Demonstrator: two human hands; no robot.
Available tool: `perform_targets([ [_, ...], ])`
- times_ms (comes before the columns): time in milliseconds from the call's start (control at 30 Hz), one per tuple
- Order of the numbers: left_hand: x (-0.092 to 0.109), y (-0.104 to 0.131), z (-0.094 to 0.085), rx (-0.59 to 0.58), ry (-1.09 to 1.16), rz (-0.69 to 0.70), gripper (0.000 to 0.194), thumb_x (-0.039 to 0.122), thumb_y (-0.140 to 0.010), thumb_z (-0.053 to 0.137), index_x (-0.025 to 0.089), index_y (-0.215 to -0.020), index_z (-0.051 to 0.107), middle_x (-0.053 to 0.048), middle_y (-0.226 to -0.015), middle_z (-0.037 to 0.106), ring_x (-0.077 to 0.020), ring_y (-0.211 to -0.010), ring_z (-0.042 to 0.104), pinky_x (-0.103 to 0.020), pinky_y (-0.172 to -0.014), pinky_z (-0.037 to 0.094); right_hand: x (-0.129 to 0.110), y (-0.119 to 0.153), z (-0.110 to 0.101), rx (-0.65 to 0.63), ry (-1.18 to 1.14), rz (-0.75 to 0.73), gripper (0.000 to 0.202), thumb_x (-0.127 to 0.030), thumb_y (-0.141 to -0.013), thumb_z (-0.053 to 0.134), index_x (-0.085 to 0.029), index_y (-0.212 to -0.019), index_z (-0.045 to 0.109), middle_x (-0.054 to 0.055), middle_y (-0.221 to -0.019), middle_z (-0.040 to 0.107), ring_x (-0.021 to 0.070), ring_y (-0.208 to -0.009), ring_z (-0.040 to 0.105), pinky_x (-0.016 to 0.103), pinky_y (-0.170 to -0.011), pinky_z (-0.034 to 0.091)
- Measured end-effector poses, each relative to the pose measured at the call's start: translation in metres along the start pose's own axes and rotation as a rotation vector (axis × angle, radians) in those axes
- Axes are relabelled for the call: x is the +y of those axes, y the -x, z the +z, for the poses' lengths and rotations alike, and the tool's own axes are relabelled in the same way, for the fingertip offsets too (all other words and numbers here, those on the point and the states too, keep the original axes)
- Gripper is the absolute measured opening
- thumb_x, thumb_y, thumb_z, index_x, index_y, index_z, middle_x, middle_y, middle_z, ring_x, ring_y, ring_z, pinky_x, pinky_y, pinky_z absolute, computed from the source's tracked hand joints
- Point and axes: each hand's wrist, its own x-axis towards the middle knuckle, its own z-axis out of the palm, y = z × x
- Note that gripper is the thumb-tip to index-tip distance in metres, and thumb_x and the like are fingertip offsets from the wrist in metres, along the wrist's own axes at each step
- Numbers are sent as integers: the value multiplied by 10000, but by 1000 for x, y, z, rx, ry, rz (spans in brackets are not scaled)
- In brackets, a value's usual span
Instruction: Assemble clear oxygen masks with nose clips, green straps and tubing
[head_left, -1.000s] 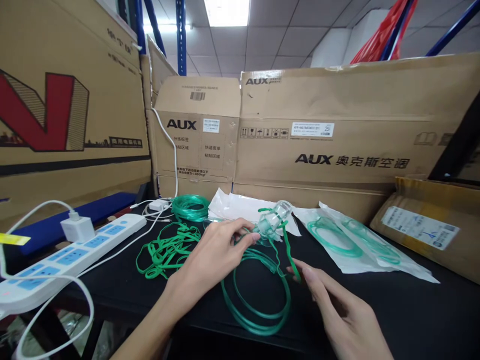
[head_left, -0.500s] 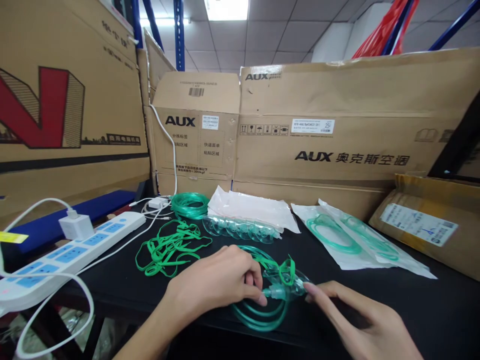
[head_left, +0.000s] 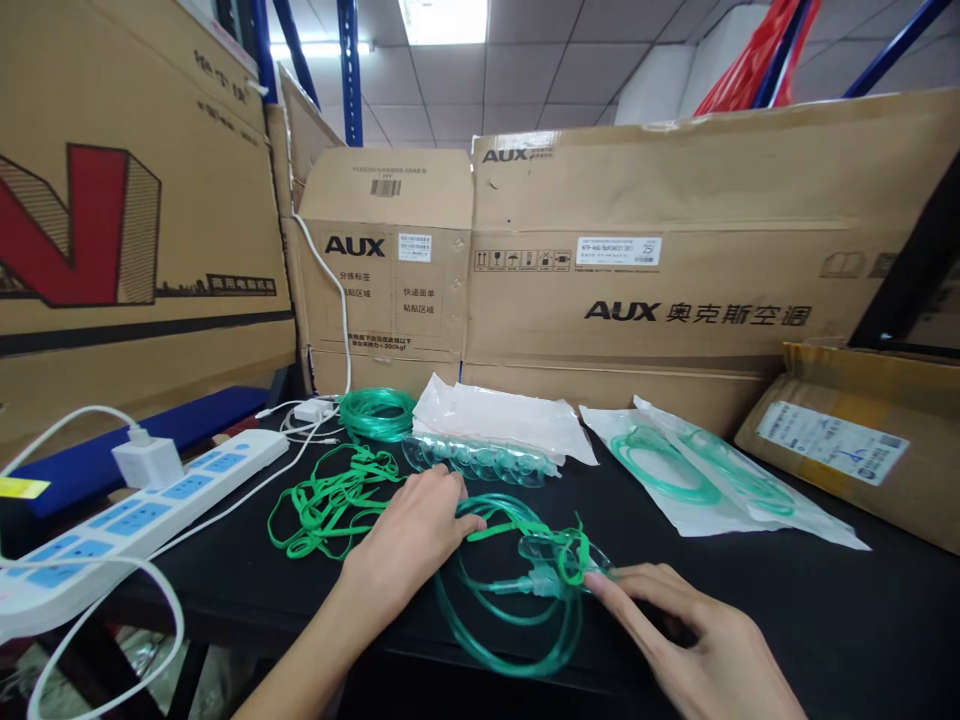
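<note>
Left hand (head_left: pixel 409 540): lower centre of the frame, palm down; its fingers (head_left: pixel 469 523) are pinched on the green strap (head_left: pixel 504 527) that runs to the mask, which keeps the strap taut and off the coil.
Right hand (head_left: pixel 705 650): lower right; fingers released and stretched flat, the forefinger tip touching the right edge of the oxygen mask (head_left: pixel 559 560), apparently to steady it; nothing is gripped.
Oxygen mask: clear, lying on the desk (head_left: pixel 787 600) at lower centre between the two hands, resting over its own tubing.
Tubing coil (head_left: pixel 510 625): green, looped loosely beneath and in front of the mask, near the front edge of the desk.
Loose green straps (head_left: pixel 330 500): a tangled heap left of centre, just beside the left hand, not touched.
Stacked clear masks (head_left: pixel 480 462): a nested row behind the left hand, in front of a white bag (head_left: pixel 502 415).
Second tubing coil (head_left: pixel 377 412): behind the straps, centre left.
Sealed packets (head_left: pixel 712 480): right of centre, green tubing inside, well apart from both hands.
Power strip (head_left: pixel 135 510): lower left, a white charger (head_left: pixel 148 462) plugged in.
Cardboard boxes (head_left: pixel 675 260): stand upright along the back, walling off the desk.
</note>
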Motion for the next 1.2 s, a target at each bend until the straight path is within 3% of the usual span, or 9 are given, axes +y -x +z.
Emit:
perform_targets([
  [167,4,-1,7,-44,49,6,147,343,-888,588,220,-920,663,-56,-1017,665,-276,-1036,590,-376,-876,447,-1,-1,7,145,38,80,380,-630,-828,659,-289,-858,825,44,-917,827,305,-855,779,311,-742,609],
  [333,6,-4,13,39,-14,33,144,295,-843,589,194,-898,675,-90,-986,670,-301,-999,597,-382,-815,451,-8,-4,13,178,40,130,456,-638,-828,629,-266,-989,837,51,-1020,824,359,-997,768,370,-798,635],
  [533,11,-7,5,92,76,67,214,281,-860,541,185,-997,674,-70,-881,693,-264,-893,647,-357,-779,447,-12,-6,16,117,-13,186,699,-656,-870,551,-205,-1395,654,66,-1252,723,385,-1159,693,436,-882,619],
  [600,16,-5,1,80,147,61,252,320,-873,533,213,-1048,678,-50,-874,697,-264,-908,650,-353,-782,454,-9,-6,16,100,-34,202,709,-661,-886,519,-205,-1416,634,55,-1280,719,366,-1209,666,424,-926,601],
  [733,20,0,-1,-1,170,60,369,477,-855,607,241,-1125,694,-81,-1050,694,-317,-1104,607,-387,-878,463,-5,-7,19,66,-77,214,707,-671,-904,496,-213,-1429,617,40,-1355,689,323,-1311,599,414,-1049,524],
  [867,14,-1,8,-86,98,50,323,426,-841,644,226,-1091,689,-90,-1130,673,-324,-1148,591,-395,-943,452,-5,-8,21,47,-81,240,719,-688,-894,508,-200,-1406,640,57,-1337,705,337,-1293,613,415,-1034,539],
  [1067,12,-1,11,-50,31,52,206,344,-824,593,218,-955,688,-97,-1050,670,-313,-1083,596,-388,-903,464,-4,-10,23,38,-179,239,688,-671,-873,560,-222,-1384,662,40,-1325,707,339,-1288,615,437,-1050,525],
  [1200,14,-5,6,38,-12,73,209,349,-850,571,196,-888,709,-104,-935,685,-310,-988,618,-366,-811,457,-3,-11,21,78,-183,285,719,-700,-843,563,-166,-1295,726,73,-1297,709,378,-1290,603,484,-1076,494],
])
